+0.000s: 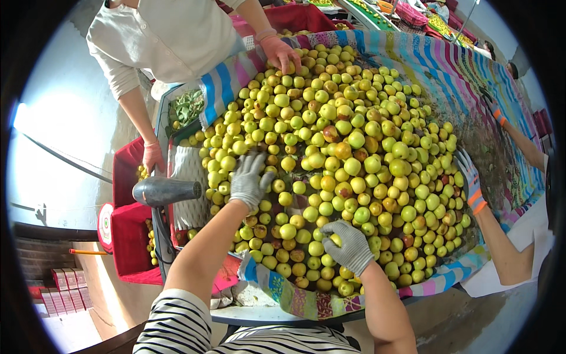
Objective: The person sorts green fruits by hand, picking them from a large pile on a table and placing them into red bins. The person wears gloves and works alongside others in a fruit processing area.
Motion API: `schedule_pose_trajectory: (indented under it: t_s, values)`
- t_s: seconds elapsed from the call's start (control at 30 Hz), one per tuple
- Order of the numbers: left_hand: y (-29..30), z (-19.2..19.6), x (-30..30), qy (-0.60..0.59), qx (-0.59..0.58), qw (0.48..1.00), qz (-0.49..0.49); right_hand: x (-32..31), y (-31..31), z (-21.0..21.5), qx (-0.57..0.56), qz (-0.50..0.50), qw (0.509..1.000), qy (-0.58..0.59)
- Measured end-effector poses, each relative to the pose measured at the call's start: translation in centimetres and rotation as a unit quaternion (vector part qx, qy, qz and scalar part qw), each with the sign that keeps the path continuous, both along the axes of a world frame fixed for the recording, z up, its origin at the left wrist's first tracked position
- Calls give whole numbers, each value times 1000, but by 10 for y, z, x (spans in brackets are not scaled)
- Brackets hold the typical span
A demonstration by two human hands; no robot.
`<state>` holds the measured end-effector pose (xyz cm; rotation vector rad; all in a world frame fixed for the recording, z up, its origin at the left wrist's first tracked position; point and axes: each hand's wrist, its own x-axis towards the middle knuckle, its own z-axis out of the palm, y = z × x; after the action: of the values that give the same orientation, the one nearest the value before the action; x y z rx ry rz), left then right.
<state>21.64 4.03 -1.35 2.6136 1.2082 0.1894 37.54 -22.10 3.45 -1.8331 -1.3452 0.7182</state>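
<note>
A big heap of yellow-green jujubes [354,168], some with brown patches, lies on a striped, patterned cloth [295,298]. My left hand [250,180], in a grey glove, rests on the left side of the heap with fingers spread and nothing gripped. Nearer to me, my right hand [349,246], also gloved in grey, curls its fingers around one yellow-green jujube [336,239] low in the heap. Part of that fruit is hidden by the glove.
Across the heap, a person in pink gloves [282,54] touches fruit. At right, a person's grey-and-orange glove [470,180] meets the pile's edge; another arm [522,138] reaches in behind. A grey hair dryer [168,192] sits left, beside red-lined bins [132,236] and a leaf-filled tray [187,109].
</note>
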Motion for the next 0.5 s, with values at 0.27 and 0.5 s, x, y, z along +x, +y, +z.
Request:
schedule_pose_trajectory:
  t_s: [0.27,0.5]
  values:
    - [-7,2,-119,106,-163,968,161,4,-2,-11,23,25,999,19]
    - [-108,39,-126,-113,-52,992,-33,-1,-3,-21,-2,-81,988,135]
